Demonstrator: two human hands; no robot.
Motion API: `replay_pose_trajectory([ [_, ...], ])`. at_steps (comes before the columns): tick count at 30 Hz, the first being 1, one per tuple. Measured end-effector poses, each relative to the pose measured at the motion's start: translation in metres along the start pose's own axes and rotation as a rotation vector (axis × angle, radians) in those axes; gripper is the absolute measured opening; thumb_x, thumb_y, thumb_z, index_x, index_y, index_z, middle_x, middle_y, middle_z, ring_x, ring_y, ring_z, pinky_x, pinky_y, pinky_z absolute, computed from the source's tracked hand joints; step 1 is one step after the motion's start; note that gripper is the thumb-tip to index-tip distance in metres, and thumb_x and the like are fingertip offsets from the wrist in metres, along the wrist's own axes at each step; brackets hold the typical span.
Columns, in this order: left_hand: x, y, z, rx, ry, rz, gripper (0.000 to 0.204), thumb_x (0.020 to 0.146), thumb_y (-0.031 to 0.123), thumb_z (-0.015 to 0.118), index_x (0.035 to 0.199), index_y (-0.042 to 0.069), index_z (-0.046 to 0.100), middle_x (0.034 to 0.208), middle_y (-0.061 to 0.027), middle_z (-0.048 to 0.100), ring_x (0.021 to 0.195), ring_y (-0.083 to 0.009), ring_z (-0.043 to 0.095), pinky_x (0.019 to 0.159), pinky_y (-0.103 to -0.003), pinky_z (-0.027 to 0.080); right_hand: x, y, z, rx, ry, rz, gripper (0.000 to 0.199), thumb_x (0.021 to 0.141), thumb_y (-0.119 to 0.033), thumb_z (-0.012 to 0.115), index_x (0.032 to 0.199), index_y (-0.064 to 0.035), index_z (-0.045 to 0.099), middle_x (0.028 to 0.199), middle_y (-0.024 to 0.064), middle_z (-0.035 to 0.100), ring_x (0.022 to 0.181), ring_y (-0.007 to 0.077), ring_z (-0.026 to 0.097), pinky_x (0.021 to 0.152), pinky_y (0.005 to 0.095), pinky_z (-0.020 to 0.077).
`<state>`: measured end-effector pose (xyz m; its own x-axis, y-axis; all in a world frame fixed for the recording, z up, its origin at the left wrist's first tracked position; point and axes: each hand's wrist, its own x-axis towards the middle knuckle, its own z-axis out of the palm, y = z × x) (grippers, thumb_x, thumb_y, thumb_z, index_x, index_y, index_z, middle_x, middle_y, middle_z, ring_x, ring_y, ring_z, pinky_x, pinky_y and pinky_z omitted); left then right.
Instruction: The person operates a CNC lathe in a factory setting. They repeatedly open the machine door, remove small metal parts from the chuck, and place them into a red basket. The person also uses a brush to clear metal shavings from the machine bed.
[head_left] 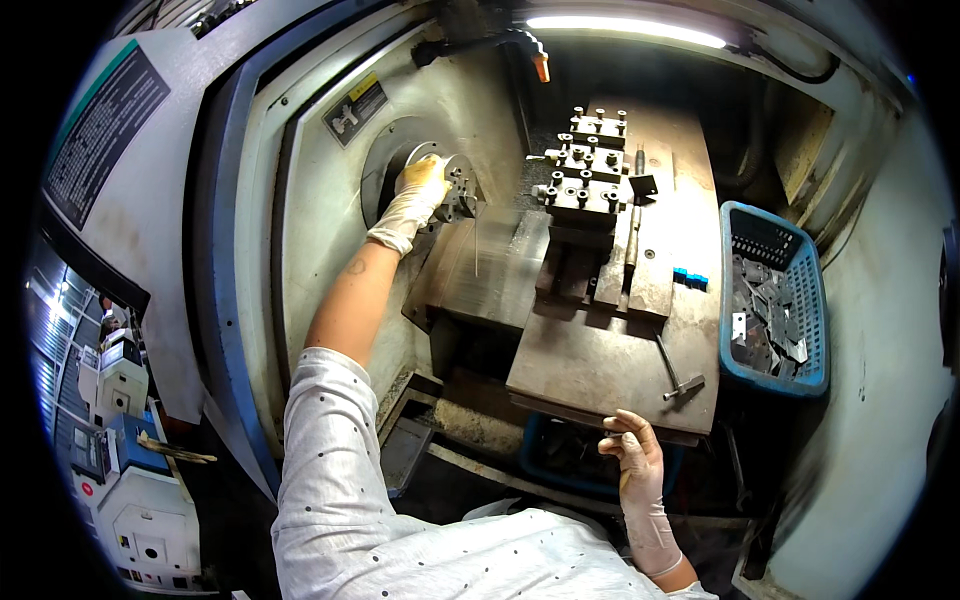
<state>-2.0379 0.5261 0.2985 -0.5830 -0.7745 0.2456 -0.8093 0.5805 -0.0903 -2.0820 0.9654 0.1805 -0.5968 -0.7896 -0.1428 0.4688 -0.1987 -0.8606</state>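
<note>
My left hand [424, 182], in a pale, stained glove, reaches forward and rests with curled fingers on the lathe chuck [458, 180]. Its fingertips are partly hidden by the back of the hand. At the near edge of the metal bed plate [600, 365] is my right hand [638, 465], gloved too, palm turned up. Its thumb and fingers come together as in a pinch; a small dark thing may be between them, too small to name. A T-handled hex key [682, 384] lies on the plate just beyond this hand.
Tool blocks [585, 190] with several bolts stand in a row on the slide. Right of the plate, a blue plastic basket [822, 330] holds flat metal pieces. Another blue basket [540, 450] sits beneath the plate's front edge. An orange-tipped nozzle [541, 67] hangs above.
</note>
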Motion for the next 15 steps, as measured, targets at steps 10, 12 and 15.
replay_pose_trajectory([
  [10, -0.005, 0.007, 0.006, 0.172, -0.016, 0.074, 0.059, 0.068, 0.019, 0.06, 0.115, -0.001, 0.031, 0.078, -0.0147, 0.06, 0.074, -0.0261, 0.059, 0.066, -0.033, 0.047, -0.006, 0.005, -0.011, 0.022, -0.02, 0.033, 0.025, 0.082, -0.017, 0.046, 0.101, -0.0007, 0.05, 0.093, 0.0081, 0.055, 0.073, 0.0113, 0.054, 0.07, 0.0241, 0.0435],
  [12, -0.005, 0.008, 0.01, 0.19, 0.04, 0.105, 0.06, 0.067, 0.017, 0.057, 0.118, -0.001, 0.031, 0.076, -0.0146, 0.06, 0.072, -0.0248, 0.06, 0.064, -0.033, 0.047, -0.008, 0.007, -0.009, 0.021, -0.042, 0.044, 0.024, 0.082, -0.016, 0.046, 0.1, -0.0007, 0.051, 0.093, 0.008, 0.055, 0.073, 0.0111, 0.054, 0.07, 0.0242, 0.0435],
  [15, -0.001, 0.008, 0.011, 0.182, 0.068, 0.1, 0.058, 0.068, 0.015, 0.056, 0.118, 0.0, 0.031, 0.076, -0.0154, 0.06, 0.073, -0.0257, 0.059, 0.065, -0.034, 0.047, -0.011, 0.007, -0.01, 0.018, -0.049, 0.055, 0.023, 0.083, -0.016, 0.045, 0.1, -0.0008, 0.051, 0.093, 0.0077, 0.055, 0.074, 0.0112, 0.054, 0.071, 0.0245, 0.0435],
])
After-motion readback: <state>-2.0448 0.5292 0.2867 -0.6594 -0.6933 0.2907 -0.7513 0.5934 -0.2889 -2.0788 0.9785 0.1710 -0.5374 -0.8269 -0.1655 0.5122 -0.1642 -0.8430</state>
